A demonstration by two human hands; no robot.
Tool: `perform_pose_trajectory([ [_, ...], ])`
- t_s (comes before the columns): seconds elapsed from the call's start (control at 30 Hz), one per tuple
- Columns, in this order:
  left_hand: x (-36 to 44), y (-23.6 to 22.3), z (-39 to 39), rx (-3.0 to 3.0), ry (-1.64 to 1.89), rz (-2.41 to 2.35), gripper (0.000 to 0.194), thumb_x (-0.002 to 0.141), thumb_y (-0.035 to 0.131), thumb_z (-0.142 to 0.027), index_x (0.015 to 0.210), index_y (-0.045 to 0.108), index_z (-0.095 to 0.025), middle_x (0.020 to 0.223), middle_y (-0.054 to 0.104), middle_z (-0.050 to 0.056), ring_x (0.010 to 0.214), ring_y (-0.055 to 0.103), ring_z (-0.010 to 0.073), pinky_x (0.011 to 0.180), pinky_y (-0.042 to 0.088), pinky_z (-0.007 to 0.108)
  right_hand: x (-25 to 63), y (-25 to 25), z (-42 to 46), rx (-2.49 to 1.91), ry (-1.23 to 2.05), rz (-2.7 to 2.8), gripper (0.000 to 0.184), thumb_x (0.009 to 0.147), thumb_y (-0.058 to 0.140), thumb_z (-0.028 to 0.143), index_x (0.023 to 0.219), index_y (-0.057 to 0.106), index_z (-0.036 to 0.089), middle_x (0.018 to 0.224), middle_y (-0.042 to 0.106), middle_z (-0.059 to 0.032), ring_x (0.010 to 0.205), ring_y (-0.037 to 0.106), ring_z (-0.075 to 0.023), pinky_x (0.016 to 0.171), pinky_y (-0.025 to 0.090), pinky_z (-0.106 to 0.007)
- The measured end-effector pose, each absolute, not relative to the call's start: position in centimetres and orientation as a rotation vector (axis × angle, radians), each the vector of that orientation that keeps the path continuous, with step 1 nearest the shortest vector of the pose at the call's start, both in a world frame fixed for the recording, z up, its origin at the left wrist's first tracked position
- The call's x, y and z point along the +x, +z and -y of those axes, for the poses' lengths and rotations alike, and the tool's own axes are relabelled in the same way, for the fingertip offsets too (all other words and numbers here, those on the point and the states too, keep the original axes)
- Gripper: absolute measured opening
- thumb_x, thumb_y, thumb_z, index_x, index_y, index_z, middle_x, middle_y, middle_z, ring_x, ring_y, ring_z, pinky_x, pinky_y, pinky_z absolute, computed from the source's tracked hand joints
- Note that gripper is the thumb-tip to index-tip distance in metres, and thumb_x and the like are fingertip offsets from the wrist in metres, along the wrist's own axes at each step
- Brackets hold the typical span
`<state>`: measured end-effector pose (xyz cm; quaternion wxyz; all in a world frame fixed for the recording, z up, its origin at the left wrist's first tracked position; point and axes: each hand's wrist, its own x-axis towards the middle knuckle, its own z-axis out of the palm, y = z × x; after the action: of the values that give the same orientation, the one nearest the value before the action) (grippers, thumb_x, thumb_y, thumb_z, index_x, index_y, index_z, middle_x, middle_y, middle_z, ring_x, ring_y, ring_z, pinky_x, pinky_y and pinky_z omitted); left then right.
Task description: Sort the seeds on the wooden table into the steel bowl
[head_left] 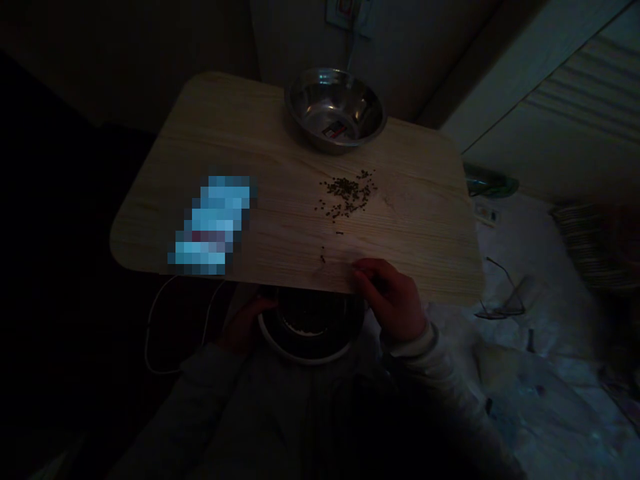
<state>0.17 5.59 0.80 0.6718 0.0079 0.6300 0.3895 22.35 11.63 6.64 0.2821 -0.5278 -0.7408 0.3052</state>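
Observation:
The scene is very dark. A small wooden table [240, 147] carries a scatter of small dark seeds [347, 193] near its middle. My right hand [393, 300] rests at the table's near edge with its fingers curled together, close to two stray seeds [323, 257]. Below the edge, my left hand [245, 327] grips the rim of a round bowl [310, 333] held on my lap. What the bowl holds is too dim to make out.
An empty steel bowl [335, 110] stands at the table's far edge. A blurred blue patch [213, 223] lies on the table's left part. A white cable [155, 320] hangs below it. Glasses [503, 303] lie on light bedding to the right.

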Motion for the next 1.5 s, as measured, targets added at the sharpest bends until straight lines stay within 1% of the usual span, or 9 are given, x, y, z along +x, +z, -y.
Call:
perform_pose_trajectory([
  [0.2,0.2,1.4,-5.7,-0.036,0.830,-1.418,0.021,0.046,0.073,-0.025,0.066,0.070,-0.021,0.075,0.076,0.007,0.098,0.067,0.0379,0.081,0.054,0.044,21.2,6.4,-11.5,-1.500,0.763,1.922,0.019,0.085,0.054,0.033,0.093,0.066,0.021,0.066,0.064,-0.0019,0.064,0.059,-0.0160,0.063,0.047,-0.029],
  [0.27,0.2,1.5,-5.7,-0.032,0.818,-1.419,0.019,0.045,0.073,-0.025,0.062,0.069,-0.020,0.073,0.076,0.008,0.099,0.067,0.0388,0.081,0.053,0.044,21.3,6.3,-11.6,-1.543,0.751,1.889,0.019,0.085,0.054,0.034,0.093,0.066,0.021,0.062,0.062,-0.0009,0.063,0.058,-0.0159,0.061,0.047,-0.029],
  [0.37,0.2,1.1,-5.5,-0.019,0.842,-1.395,0.017,0.047,0.074,-0.026,0.063,0.069,-0.021,0.074,0.076,0.007,0.099,0.067,0.0373,0.082,0.053,0.043,21.8,6.4,-11.7,-1.582,0.724,1.858,0.018,0.083,0.055,0.034,0.092,0.065,0.021,0.060,0.061,0.0000,0.062,0.058,-0.0159,0.060,0.046,-0.028],
  [0.5,0.1,0.1,-5.2,-0.022,0.849,-1.418,0.022,0.050,0.073,-0.027,0.071,0.072,-0.020,0.075,0.076,0.006,0.095,0.068,0.0342,0.082,0.053,0.042,22.8,6.4,-11.8,-1.619,0.685,1.834,0.019,0.083,0.056,0.036,0.090,0.065,0.021,0.060,0.061,0.0001,0.061,0.057,-0.0155,0.059,0.045,-0.028],
  [0.77,-0.1,0.7,-5.4,0.001,0.833,-1.417,0.015,0.051,0.074,-0.025,0.065,0.071,-0.021,0.074,0.076,0.005,0.096,0.068,0.0342,0.079,0.054,0.039,23.7,6.3,-12.3,-1.674,0.637,1.783,0.020,0.082,0.056,0.037,0.090,0.064,0.021,0.062,0.062,0.0004,0.056,0.056,-0.0142,0.056,0.043,-0.027],
  [0.93,0.2,1.3,-5.7,-0.024,0.837,-1.423,0.017,0.049,0.072,-0.022,0.065,0.070,-0.022,0.070,0.075,0.005,0.095,0.068,0.0353,0.076,0.055,0.039,23.5,6.4,-12.9,-1.641,0.622,1.802,0.021,0.082,0.056,0.037,0.090,0.065,0.021,0.060,0.061,0.0009,0.054,0.054,-0.0135,0.054,0.042,-0.026],
  [1.1,0.3,1.2,-5.7,-0.040,0.828,-1.441,0.013,0.050,0.071,-0.022,0.063,0.069,-0.021,0.073,0.075,0.007,0.099,0.067,0.0365,0.079,0.055,0.040,23.1,6.5,-13.2,-1.591,0.671,1.851,0.021,0.083,0.054,0.037,0.091,0.066,0.021,0.060,0.061,0.0009,0.056,0.055,-0.0139,0.056,0.043,-0.026],
  [1.23,0.2,0.8,-5.5,-0.017,0.873,-1.411,0.019,0.050,0.072,-0.022,0.069,0.071,-0.021,0.078,0.076,0.006,0.098,0.067,0.0354,0.079,0.054,0.041,23.0,6.6,-13.2,-1.547,0.730,1.889,0.021,0.084,0.054,0.037,0.093,0.066,0.022,0.063,0.062,-0.0001,0.060,0.057,-0.0152,0.059,0.045,-0.028],
  [1.5,-0.1,0.5,-5.4,-0.021,0.846,-1.389,0.022,0.050,0.075,-0.024,0.071,0.071,-0.021,0.072,0.076,0.004,0.095,0.068,0.0354,0.077,0.055,0.041,23.3,6.7,-13.2,-1.524,0.789,1.914,0.021,0.084,0.054,0.037,0.092,0.066,0.022,0.064,0.063,-0.0010,0.062,0.058,-0.0160,0.060,0.046,-0.029],
])
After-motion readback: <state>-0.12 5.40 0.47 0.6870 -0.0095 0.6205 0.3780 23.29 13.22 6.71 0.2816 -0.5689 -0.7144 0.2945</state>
